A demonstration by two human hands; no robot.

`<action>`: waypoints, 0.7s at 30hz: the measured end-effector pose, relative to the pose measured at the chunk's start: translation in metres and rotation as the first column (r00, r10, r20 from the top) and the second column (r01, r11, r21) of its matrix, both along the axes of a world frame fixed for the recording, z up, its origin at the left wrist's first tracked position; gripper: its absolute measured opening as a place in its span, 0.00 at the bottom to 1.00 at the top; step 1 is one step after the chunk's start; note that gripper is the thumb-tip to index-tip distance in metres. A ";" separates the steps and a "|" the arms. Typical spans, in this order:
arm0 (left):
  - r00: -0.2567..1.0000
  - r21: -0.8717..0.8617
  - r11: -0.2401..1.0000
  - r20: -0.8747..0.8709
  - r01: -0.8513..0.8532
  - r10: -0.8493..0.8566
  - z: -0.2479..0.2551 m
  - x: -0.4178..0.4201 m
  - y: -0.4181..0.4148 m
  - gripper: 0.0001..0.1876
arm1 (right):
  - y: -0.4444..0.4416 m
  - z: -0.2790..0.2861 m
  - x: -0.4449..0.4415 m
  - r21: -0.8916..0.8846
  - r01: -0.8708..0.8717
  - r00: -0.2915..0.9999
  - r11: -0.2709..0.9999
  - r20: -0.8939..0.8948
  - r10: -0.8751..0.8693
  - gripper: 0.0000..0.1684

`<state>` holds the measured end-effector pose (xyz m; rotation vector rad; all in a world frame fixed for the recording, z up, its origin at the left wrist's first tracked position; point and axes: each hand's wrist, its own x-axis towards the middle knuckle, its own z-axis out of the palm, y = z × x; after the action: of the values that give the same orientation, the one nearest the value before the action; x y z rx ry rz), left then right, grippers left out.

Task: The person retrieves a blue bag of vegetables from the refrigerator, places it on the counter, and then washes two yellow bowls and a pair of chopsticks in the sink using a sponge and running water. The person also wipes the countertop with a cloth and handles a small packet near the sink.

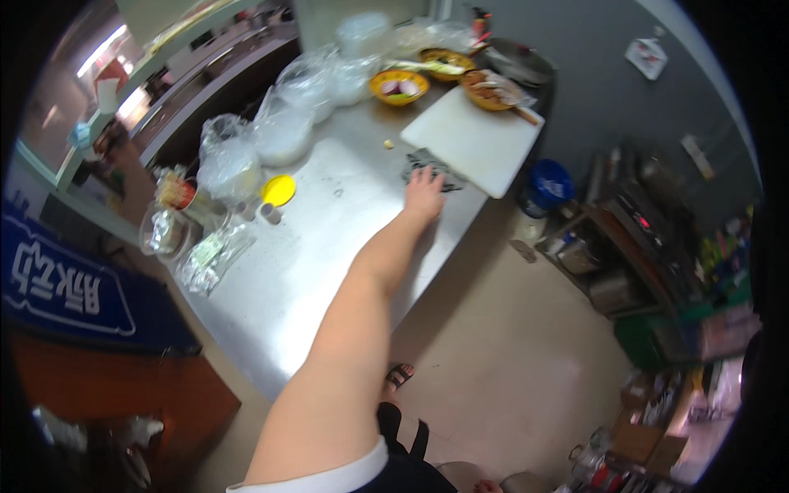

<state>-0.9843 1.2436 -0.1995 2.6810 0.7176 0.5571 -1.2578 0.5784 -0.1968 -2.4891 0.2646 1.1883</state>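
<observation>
My left arm stretches across a stainless-steel table point(320, 246). My left hand point(424, 194) lies palm down with fingers apart on a crumpled grey-and-black cloth point(453, 181). That cloth sits against the near left edge of a white cutting board point(478, 138). A small pale yellowish piece point(388, 144) lies on the metal just beyond the hand. Beside the board, an orange bowl point(399, 87) holds halved purple onion and something green. At the bottom edge only a little of my right hand point(488, 486) shows, low by my body; its fingers are mostly cut off.
Bagged clear plastic containers point(283, 132) line the table's far left side, near a yellow lid point(279, 190). Two more bowls, one of them an orange bowl of brown food point(484, 92), stand by the board. A blue bucket point(547, 185) and metal shelving point(604, 259) are right of the table.
</observation>
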 end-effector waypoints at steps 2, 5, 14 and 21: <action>0.997 -0.039 0.996 -0.013 -0.078 0.078 -0.005 0.027 0.004 0.29 | -0.001 -0.013 0.022 -0.029 0.001 1.000 1.000 0.031 0.000 0.23; 0.979 -0.036 0.979 -0.049 -0.201 0.199 -0.019 0.052 0.015 0.26 | 0.015 -0.021 0.054 0.153 0.022 0.999 0.988 0.045 -0.030 0.21; 0.987 0.113 0.981 0.015 -0.160 0.159 -0.030 0.004 -0.004 0.18 | 0.071 -0.041 0.096 0.334 -0.033 0.994 0.942 -0.086 0.066 0.22; 0.995 0.153 0.984 -0.018 -0.092 0.096 -0.026 -0.192 -0.046 0.18 | 0.048 -0.076 0.089 0.424 -0.102 0.995 0.900 0.029 0.099 0.21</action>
<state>-1.1761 1.1979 -0.2251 2.8105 0.8445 0.6267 -1.1689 0.6268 -0.2727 -2.1411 -0.1200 1.1342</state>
